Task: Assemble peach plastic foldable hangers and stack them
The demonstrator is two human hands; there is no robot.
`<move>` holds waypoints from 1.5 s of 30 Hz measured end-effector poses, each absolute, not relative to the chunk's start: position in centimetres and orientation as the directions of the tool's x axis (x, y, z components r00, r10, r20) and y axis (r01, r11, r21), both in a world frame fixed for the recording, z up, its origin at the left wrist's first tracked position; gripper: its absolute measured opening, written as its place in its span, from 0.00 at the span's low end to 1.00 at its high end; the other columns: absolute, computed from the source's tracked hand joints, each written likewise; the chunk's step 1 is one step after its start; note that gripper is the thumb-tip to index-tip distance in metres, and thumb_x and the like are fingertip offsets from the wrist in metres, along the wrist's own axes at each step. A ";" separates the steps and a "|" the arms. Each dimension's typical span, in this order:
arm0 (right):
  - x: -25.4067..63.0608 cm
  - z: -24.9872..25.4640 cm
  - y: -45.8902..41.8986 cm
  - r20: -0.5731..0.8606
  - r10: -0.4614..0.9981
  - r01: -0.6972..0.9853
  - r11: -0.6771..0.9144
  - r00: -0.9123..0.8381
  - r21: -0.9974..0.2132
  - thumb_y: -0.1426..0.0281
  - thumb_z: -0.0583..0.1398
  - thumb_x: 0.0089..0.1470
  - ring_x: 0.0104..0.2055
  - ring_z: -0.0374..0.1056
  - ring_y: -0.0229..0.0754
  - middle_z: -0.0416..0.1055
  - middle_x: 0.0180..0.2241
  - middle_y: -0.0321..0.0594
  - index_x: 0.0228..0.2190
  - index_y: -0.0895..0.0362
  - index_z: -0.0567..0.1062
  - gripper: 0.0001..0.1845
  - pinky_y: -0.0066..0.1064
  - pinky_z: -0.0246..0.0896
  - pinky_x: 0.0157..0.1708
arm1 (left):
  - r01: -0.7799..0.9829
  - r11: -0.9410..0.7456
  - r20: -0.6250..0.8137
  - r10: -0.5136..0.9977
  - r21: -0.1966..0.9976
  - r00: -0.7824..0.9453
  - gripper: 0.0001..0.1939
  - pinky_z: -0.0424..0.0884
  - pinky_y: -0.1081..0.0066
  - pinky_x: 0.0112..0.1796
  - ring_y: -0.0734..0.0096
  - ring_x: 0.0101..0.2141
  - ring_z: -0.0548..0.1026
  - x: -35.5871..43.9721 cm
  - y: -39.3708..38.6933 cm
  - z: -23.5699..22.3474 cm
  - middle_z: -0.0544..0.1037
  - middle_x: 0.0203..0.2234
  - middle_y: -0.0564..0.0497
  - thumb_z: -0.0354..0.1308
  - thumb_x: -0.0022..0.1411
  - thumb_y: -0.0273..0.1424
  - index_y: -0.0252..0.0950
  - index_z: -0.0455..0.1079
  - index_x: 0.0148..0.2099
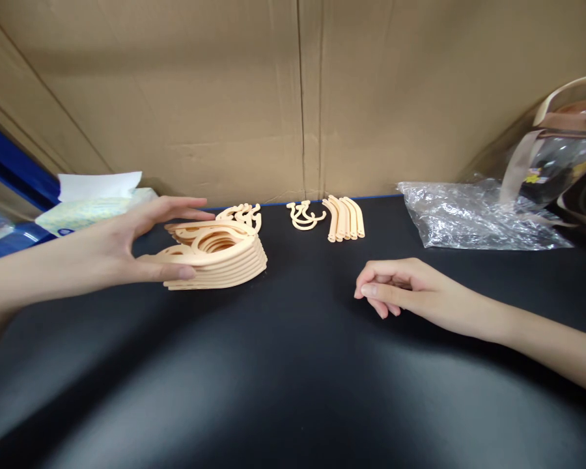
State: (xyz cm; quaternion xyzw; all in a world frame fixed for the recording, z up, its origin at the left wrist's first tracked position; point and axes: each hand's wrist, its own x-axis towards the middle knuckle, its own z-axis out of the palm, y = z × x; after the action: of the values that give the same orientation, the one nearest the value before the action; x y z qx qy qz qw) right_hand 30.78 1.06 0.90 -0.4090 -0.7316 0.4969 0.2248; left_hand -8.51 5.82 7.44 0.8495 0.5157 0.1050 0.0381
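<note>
My left hand (141,238) is at the left end of a stack of beige plastic hanger bodies (239,260). Its thumb lies along the near side and its fingers reach over the far side, spread apart, without a visible grip. Over the black table, my right hand (403,290) hangs loosely curled, thumb against the fingertips, with nothing seen in it. Behind the stack lies a bunch of beige hooks (247,213). A smaller group of hooks (303,216) sits farther right, beside a row of curved beige hanger arms (346,219).
A crumpled clear plastic bag (478,218) lies at the back right, by a transparent bottle (551,169) with a strap and handle. A tissue pack (88,212) stands at the back left. Cardboard (224,98) rises behind the black table (293,378).
</note>
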 end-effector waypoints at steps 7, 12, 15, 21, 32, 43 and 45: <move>30.8 0.8 1.1 -0.080 0.820 0.370 0.167 -0.567 -0.914 0.54 0.58 0.64 0.26 0.62 0.35 0.66 0.23 0.32 0.33 0.56 0.75 0.18 0.29 0.55 0.27 | 0.900 -0.419 0.159 0.903 0.121 0.399 0.43 0.71 0.52 0.51 0.52 0.53 0.73 -9.8 5.8 7.5 0.74 0.58 0.51 0.60 0.56 0.58 0.44 0.59 0.67; 30.8 0.8 1.1 -0.078 0.817 0.372 0.173 -0.572 -0.912 0.56 0.58 0.64 0.27 0.62 0.35 0.67 0.24 0.32 0.34 0.56 0.75 0.16 0.29 0.54 0.27 | 0.925 -0.363 0.135 0.928 0.107 0.349 0.43 0.67 0.45 0.54 0.47 0.54 0.73 -10.7 6.0 7.5 0.73 0.58 0.53 0.60 0.53 0.64 0.48 0.63 0.64; 30.8 0.8 1.1 -0.082 0.818 0.375 0.170 -0.570 -0.911 0.57 0.58 0.64 0.27 0.62 0.34 0.66 0.23 0.32 0.34 0.56 0.75 0.16 0.29 0.54 0.27 | 0.933 -0.347 0.115 0.935 0.095 0.336 0.45 0.67 0.47 0.55 0.46 0.54 0.72 -10.9 6.2 7.5 0.72 0.59 0.52 0.58 0.52 0.65 0.46 0.63 0.64; 30.8 0.7 1.1 -0.080 0.817 0.374 0.173 -0.572 -0.911 0.58 0.58 0.64 0.27 0.62 0.34 0.67 0.23 0.32 0.34 0.56 0.75 0.15 0.29 0.55 0.28 | 0.937 -0.337 0.102 0.939 0.090 0.328 0.49 0.65 0.49 0.56 0.46 0.56 0.70 -10.6 5.9 7.5 0.70 0.61 0.51 0.55 0.50 0.69 0.43 0.63 0.65; 30.9 0.8 1.1 -0.072 0.817 0.368 0.177 -0.572 -0.913 0.59 0.58 0.65 0.27 0.62 0.33 0.67 0.23 0.31 0.33 0.56 0.75 0.15 0.28 0.54 0.27 | 0.930 -0.344 0.121 0.936 0.132 0.329 0.53 0.60 0.38 0.57 0.40 0.58 0.68 -10.2 5.7 7.6 0.70 0.59 0.51 0.56 0.46 0.70 0.39 0.62 0.65; 30.8 0.7 1.2 -0.074 0.816 0.370 0.178 -0.573 -0.912 0.60 0.58 0.64 0.27 0.62 0.33 0.67 0.23 0.31 0.33 0.56 0.75 0.14 0.28 0.54 0.27 | 0.904 -0.412 0.201 0.900 0.111 0.386 0.49 0.66 0.35 0.51 0.47 0.51 0.75 -10.5 6.4 7.3 0.75 0.53 0.52 0.56 0.49 0.67 0.37 0.67 0.61; 30.8 0.7 1.2 -0.073 0.816 0.367 0.176 -0.573 -0.913 0.60 0.58 0.64 0.26 0.62 0.33 0.67 0.23 0.30 0.33 0.56 0.75 0.13 0.28 0.53 0.27 | 0.904 -0.415 0.201 0.899 0.102 0.389 0.50 0.67 0.37 0.51 0.48 0.51 0.75 -10.6 6.5 7.3 0.75 0.53 0.52 0.56 0.48 0.68 0.37 0.68 0.61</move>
State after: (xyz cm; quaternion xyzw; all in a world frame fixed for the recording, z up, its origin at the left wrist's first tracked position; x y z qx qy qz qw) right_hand 30.81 1.25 0.74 -0.4035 -0.7332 0.4991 0.2247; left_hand -10.55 6.46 7.29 0.8334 0.5409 0.1128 -0.0122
